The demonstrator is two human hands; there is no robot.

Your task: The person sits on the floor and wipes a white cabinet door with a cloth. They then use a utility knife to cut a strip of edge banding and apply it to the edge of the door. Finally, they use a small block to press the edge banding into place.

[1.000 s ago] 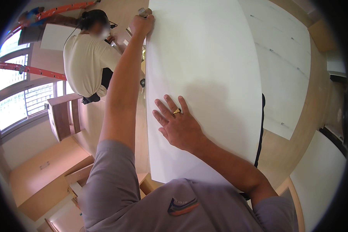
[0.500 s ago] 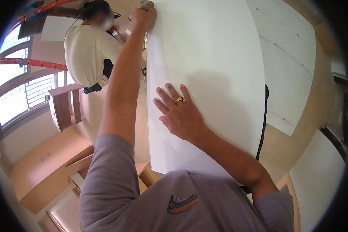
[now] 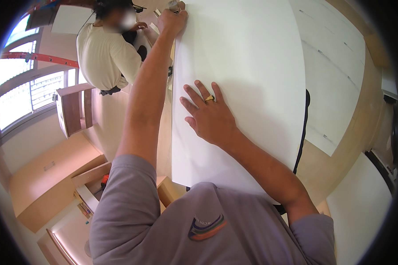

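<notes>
A large white board (image 3: 265, 48) lies in front of me and stretches away to the top of the view. My right hand (image 3: 213, 117) rests palm down on it with fingers spread, a gold ring on one finger. At the board's far left edge my left hand (image 3: 171, 21) is closed around a small grey metal-looking piece (image 3: 174, 5). The fingers hide most of that piece, so its kind cannot be made out. My left arm reaches out straight along the board's left edge.
A person in a cream shirt (image 3: 104, 57) crouches at the far left, close to my left arm. A red ladder rail (image 3: 53, 58) crosses there. Another white sheet (image 3: 331, 75) lies right of the board. Wooden cabinets (image 3: 53, 172) stand at left; a black cord (image 3: 303, 132) edges the board.
The view has shifted slightly. My right hand has slid a little farther up the board, still flat. My left hand remains closed at the far left edge. The other person's hand now shows.
</notes>
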